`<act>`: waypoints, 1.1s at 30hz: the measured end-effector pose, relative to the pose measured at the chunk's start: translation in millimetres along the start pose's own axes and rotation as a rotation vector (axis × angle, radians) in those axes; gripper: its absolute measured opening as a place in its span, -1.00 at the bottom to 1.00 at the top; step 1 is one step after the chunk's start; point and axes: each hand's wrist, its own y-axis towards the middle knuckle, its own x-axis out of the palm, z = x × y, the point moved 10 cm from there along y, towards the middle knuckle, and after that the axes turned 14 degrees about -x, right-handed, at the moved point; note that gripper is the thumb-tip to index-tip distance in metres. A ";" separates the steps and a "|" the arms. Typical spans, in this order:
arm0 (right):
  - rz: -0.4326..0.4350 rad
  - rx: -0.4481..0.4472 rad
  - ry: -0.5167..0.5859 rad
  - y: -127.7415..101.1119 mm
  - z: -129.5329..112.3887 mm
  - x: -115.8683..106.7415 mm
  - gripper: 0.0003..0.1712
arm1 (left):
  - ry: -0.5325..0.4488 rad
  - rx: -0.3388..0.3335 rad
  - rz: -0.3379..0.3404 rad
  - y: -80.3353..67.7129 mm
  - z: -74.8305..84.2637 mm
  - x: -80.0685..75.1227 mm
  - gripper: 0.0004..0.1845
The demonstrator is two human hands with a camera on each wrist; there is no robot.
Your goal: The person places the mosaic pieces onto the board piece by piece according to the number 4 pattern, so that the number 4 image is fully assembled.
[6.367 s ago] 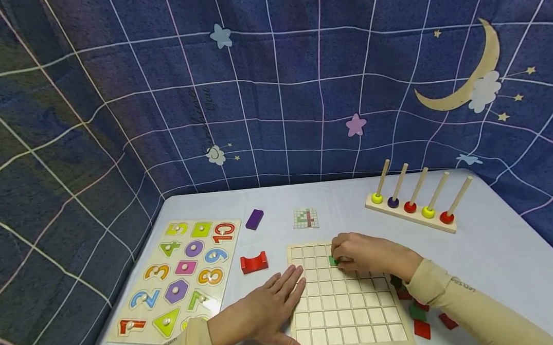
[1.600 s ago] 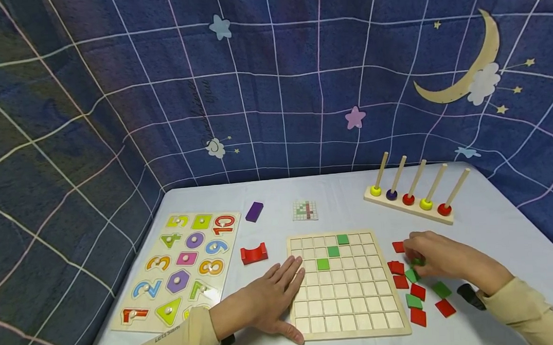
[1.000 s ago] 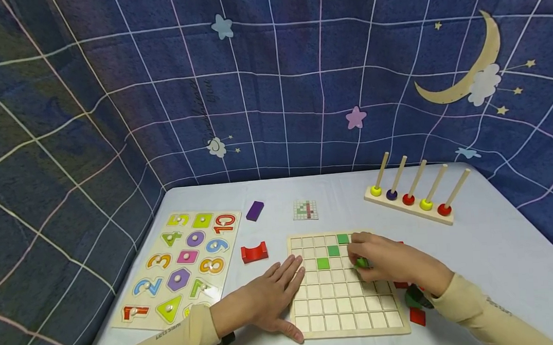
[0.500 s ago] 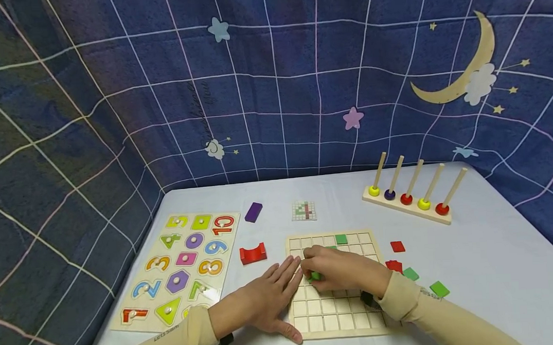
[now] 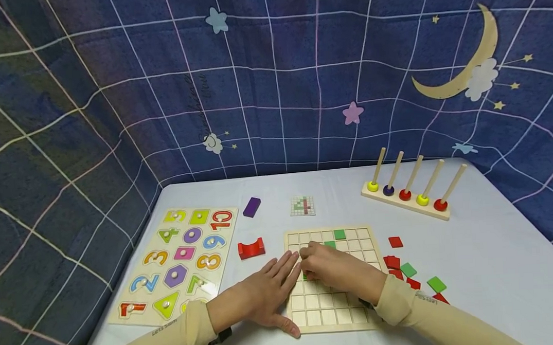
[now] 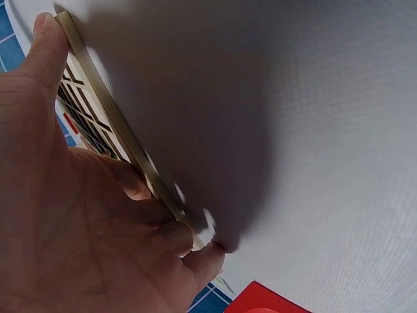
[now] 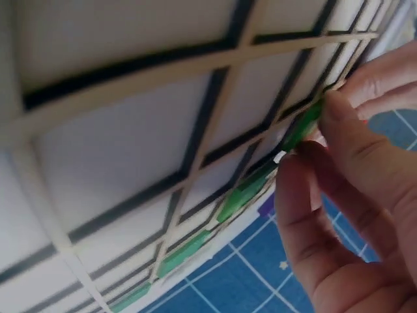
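The left hand (image 5: 268,294) lies along the left side of a wooden grid board (image 5: 339,328), fingers extended; in the left wrist view its thumb and fingertips touch the board's edge (image 6: 111,104). Over the board's left columns, the right hand (image 5: 338,270) pinches a green square tile (image 7: 305,127) between thumb and fingers, right at a grid cell in the right wrist view. Green tiles (image 5: 339,234) sit in cells running diagonally to the upper right. Part of that row is hidden behind the right hand in the head view.
Loose red tiles (image 5: 395,242) and green tiles (image 5: 436,284) lie right of the board. A peg stand (image 5: 405,202) is at back right. Behind the board is a small pattern card (image 5: 302,206). To the left are a red arch block (image 5: 251,248), purple block (image 5: 252,207) and number puzzle (image 5: 173,259).
The right hand set green tiles in a diagonal, picked up another from the right-hand pile and carried it left to the board's left columns. The left hand stays at the board's edge.
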 end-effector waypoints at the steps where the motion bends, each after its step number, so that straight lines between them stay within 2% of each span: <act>1: -0.002 0.001 -0.006 0.9 0.1 0.5 -0.91 | 0.000 -0.001 0.000 -0.2 -0.2 0.3 0.41; 17: 0.044 0.034 -0.002 -3.6 -2.0 0.5 -0.87 | 0.006 0.012 0.008 -3.2 2.6 3.6 0.40; 23: 0.014 0.009 0.011 -8.2 -3.7 -2.9 -0.93 | 0.015 0.003 0.001 -4.8 1.9 4.2 0.39; 27: 0.054 -0.005 0.074 -18.9 -3.0 -16.0 -0.89 | 0.019 0.008 0.014 -4.4 2.1 3.0 0.39; 33: 0.171 -0.062 0.038 -43.4 -3.4 -51.4 -0.77 | 0.046 0.001 0.041 -0.6 0.5 -0.4 0.40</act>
